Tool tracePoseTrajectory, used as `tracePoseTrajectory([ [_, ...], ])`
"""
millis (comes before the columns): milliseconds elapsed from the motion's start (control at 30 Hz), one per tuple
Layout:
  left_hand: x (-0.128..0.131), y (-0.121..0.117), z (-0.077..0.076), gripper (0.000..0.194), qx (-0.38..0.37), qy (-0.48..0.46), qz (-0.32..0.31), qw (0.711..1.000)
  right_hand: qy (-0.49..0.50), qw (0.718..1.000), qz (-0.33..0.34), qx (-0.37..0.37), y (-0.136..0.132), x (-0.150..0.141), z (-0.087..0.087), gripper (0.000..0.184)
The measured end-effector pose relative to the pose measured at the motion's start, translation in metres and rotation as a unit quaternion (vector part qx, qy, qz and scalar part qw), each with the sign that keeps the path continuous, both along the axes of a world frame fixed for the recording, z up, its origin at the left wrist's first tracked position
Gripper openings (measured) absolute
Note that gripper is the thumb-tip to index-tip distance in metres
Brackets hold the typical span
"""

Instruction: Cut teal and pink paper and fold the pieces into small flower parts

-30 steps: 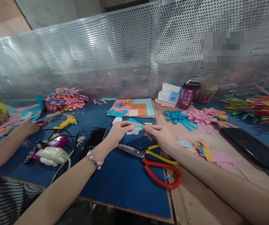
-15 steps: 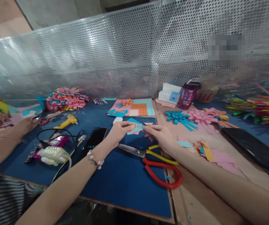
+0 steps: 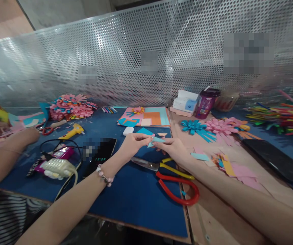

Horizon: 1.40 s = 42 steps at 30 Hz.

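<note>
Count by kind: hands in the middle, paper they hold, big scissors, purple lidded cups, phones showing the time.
Hands: 2 (left hand, right hand)
Light-blue paper: 1
Big scissors: 1
Purple lidded cup: 1
Phone showing time: 1
Total: 6

The fingertips of the left hand [image 3: 137, 143] and right hand [image 3: 173, 148], set apart earlier with the light-blue paper [image 3: 158, 140] stretched between them, now nearly meet. The paper, flatter before, is now tilted, a pointed end showing above the right fingers.
</note>
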<state>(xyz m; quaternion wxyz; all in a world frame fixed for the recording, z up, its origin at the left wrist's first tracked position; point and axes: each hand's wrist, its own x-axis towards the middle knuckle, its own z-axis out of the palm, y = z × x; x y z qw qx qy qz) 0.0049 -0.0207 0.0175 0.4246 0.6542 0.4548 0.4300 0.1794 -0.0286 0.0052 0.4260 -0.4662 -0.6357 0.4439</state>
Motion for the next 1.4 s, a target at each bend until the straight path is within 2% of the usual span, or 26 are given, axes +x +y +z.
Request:
tracePoseTrajectory([
  [200,0.0,-0.001,0.0,0.028,0.004,0.001,0.017,1.0,-0.039,0.999,0.008,-0.002,-0.001,0.0,0.003,0.035],
  [333,0.001,-0.002,0.001,0.029,0.009,-0.002,-0.003,1.0,-0.072,0.997,0.022,0.004,0.0,0.001,0.001,0.034],
  [633,0.002,-0.004,0.0,0.026,0.039,0.006,-0.009,0.999,-0.017,0.998,0.061,0.016,0.003,0.002,-0.003,0.03],
  [1133,0.006,-0.002,-0.003,0.028,0.034,-0.018,-0.014,0.999,0.017,0.995,0.096,0.019,0.005,0.0,-0.006,0.026],
  [1400,0.008,-0.002,-0.008,0.026,0.04,-0.022,0.0,0.999,-0.015,0.995,0.092,0.029,0.005,0.001,-0.004,0.021],
])
